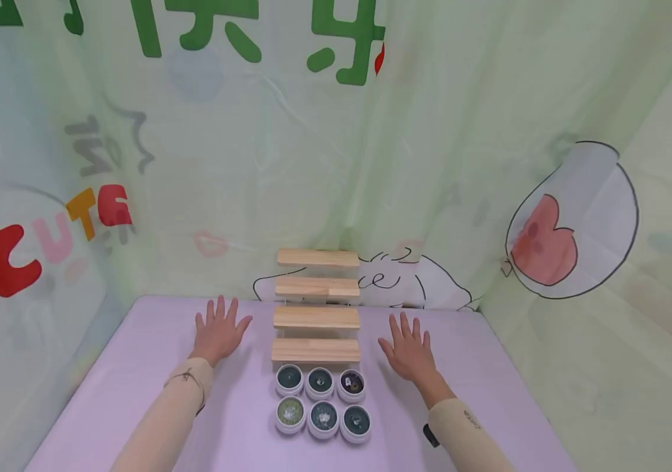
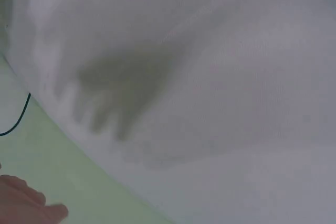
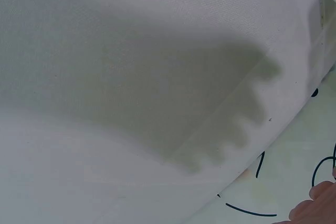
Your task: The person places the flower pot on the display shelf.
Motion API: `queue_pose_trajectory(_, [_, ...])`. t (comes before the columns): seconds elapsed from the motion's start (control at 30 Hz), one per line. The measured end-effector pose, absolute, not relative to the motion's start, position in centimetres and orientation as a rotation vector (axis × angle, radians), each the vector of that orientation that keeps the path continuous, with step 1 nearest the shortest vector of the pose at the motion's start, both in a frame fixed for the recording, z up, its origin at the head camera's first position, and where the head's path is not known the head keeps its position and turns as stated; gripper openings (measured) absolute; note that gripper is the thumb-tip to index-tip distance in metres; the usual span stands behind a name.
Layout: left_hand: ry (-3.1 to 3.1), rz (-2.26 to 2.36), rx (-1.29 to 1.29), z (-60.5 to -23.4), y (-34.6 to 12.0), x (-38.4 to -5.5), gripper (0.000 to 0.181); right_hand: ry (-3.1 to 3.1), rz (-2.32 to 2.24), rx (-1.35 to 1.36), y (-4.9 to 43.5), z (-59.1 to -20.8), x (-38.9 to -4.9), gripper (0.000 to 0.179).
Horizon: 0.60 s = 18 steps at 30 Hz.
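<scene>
Both hands spread, fingers straight and fanned, palms facing down: left hand (image 1: 217, 335) to the left of the wooden stepped rack (image 1: 316, 318), right hand (image 1: 411, 354) to its right, both well apart from it. Offset shadows in the wrist views put them above the counter (image 1: 241, 423), not on it. Rack has four pale boards rising toward the curtain (image 1: 430, 131), standing mid-counter near the back edge. Six round white tubs (image 1: 323, 419) sit just in front of the lowest board, two rows of three, packed close, between the forearms. Contents: front-left tub (image 1: 290, 412) is a lighter, mottled green; front-middle and front-right are dark blue-green, the middle one with pale flecks. Back-left and back-middle also dark blue-green; back-right tub (image 1: 352, 383) is darker with small pale bits. Can't tell if the tops are clear lids or bare contents. Rack and tubs show in the head view only. Left wrist cam: hand shadow (image 2: 126, 87) big on the counter, only part of the hand in the lower left corner. Right wrist cam: same deal, hand cut off at lower right, plus black drawn lines on the curtain.
</scene>
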<state>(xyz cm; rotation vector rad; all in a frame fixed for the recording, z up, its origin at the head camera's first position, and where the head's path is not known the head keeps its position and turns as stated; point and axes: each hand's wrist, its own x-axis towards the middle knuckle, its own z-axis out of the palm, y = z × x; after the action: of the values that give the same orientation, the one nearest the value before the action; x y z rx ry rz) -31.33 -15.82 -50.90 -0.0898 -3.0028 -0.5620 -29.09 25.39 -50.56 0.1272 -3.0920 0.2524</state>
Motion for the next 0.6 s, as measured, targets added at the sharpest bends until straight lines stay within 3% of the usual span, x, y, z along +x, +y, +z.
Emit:
queue_pose_trajectory(0.3, [-2.885,-1.098,-0.238,-48.5,-12.7,-30.8,0.067,-3.081,0.245,0.162,25.2,-50.7,-29.2,0.070])
queue_pose_trajectory(0.6, [-2.803,-1.212,-0.395,-49.0,-10.9,-31.3,0.060,-3.087,0.248,0.179,24.7,-50.7,-28.6,0.069])
